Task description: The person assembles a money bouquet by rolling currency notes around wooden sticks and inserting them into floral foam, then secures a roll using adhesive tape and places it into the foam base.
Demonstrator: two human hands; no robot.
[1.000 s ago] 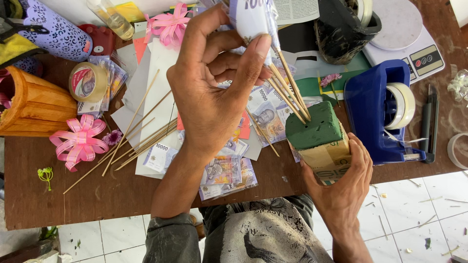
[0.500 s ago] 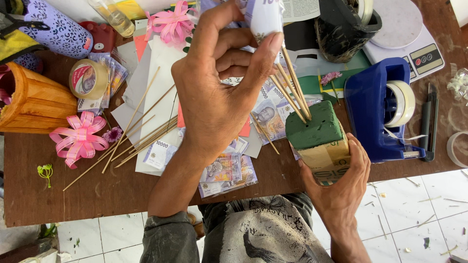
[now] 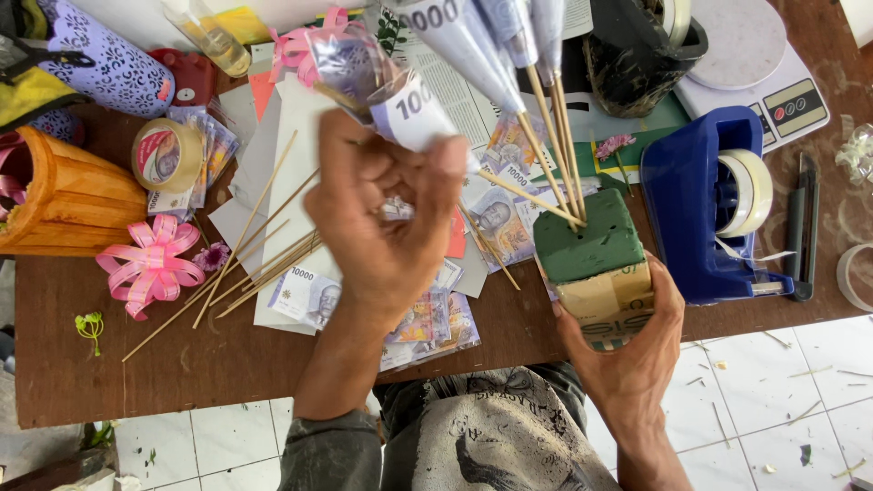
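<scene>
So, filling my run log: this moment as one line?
left hand: rolled banknote cone on stick | right hand: green foam block

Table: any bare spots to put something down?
Bare wood of the table runs along the near edge, below the pink ribbon bow and loose sticks. A smaller patch lies right of the blue tape dispenser, past the pen. The middle and far side are crowded with banknotes, paper and tools.

The rolled banknote cones (image 3: 482,36) run off the top edge, tips unseen.
</scene>
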